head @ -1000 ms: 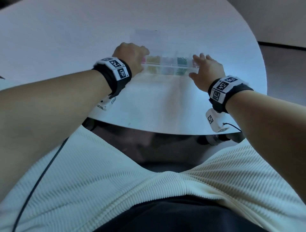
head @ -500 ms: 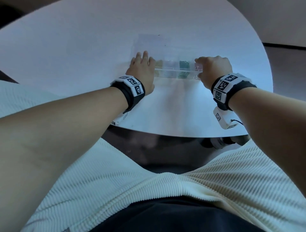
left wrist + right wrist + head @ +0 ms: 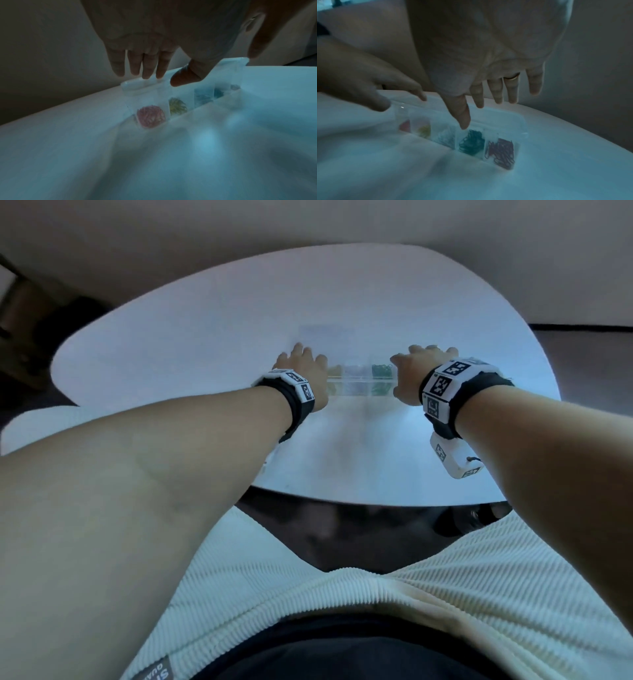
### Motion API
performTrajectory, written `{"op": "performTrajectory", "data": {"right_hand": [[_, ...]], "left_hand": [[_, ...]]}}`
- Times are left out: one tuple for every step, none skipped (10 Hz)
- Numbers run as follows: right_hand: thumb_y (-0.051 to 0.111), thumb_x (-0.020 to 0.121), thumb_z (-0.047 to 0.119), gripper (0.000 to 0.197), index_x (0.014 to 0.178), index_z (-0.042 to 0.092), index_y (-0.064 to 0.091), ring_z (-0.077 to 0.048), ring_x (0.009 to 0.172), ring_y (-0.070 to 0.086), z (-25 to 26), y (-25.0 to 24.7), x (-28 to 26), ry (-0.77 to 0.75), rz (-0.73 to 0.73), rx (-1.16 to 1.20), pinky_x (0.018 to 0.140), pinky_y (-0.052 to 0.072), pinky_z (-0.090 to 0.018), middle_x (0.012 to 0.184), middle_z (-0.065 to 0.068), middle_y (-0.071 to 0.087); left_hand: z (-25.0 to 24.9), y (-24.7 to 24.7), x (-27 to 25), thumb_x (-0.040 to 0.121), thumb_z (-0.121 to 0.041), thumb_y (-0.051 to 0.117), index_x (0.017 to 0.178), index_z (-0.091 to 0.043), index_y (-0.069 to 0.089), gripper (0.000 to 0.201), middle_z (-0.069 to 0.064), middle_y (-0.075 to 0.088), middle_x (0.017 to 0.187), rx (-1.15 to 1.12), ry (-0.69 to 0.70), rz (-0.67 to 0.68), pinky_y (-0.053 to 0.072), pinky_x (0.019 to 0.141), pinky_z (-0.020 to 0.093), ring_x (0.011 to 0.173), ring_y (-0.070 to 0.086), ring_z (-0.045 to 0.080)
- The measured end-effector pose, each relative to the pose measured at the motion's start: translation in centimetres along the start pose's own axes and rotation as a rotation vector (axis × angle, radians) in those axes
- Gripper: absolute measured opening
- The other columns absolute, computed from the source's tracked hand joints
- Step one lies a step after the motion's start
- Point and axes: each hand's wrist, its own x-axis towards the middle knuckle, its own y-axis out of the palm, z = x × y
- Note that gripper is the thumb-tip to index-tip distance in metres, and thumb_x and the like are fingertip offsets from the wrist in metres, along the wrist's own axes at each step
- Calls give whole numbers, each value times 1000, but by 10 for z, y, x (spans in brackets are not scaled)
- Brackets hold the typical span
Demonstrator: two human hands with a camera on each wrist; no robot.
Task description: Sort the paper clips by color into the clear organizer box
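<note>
Box (image 3: pixel 359 380): clear thin plastic, long rectangle, one row of five cells, hinged clear lid (image 3: pixel 229 63) tilted up at the far side. It sits on the desk (image 3: pixel 205 337) past mid-depth, between both hands.

Clips, thin coated wire in tangled heaps, one colour per cell: pink (image 3: pixel 150 118) at the left end, then yellow (image 3: pixel 177 107), pale/white (image 3: pixel 445 135), green (image 3: pixel 471 142), dark red (image 3: pixel 500 152) at the right end. Wrist views are blurred, so single clips can't be counted.

Left hand (image 3: pixel 303 371): fingers (image 3: pixel 149 65) straight, close together, tips on the lid's left edge; thumb just at the lid face. Nothing gripped.

Right hand (image 3: pixel 416 371): fingers (image 3: pixel 495 90) spread and straight above the lid's far edge; thumb points down over the white/green divider. Contact can't be told. Holds nothing. Thin gold ring (image 3: pixel 511 78) on one finger.

Desk: smooth, matte, pale, rounded outline with a curved near edge. Wide bare top left, right and behind the box; broad strip between box and near edge. Ribbed cream fabric (image 3: pixel 479 594) below the edge.
</note>
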Motion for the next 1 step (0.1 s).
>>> {"op": "performTrajectory", "data": {"right_hand": [[52, 90, 27, 41, 131, 24, 54, -29, 114, 55, 7, -5, -18, -51, 7, -16, 91, 41, -43, 121, -4, 60]], "left_hand": [[5, -14, -8, 87, -25, 50, 137, -10, 38, 54, 13, 34, 145, 59, 26, -125, 27, 109, 46, 141, 20, 30]]}}
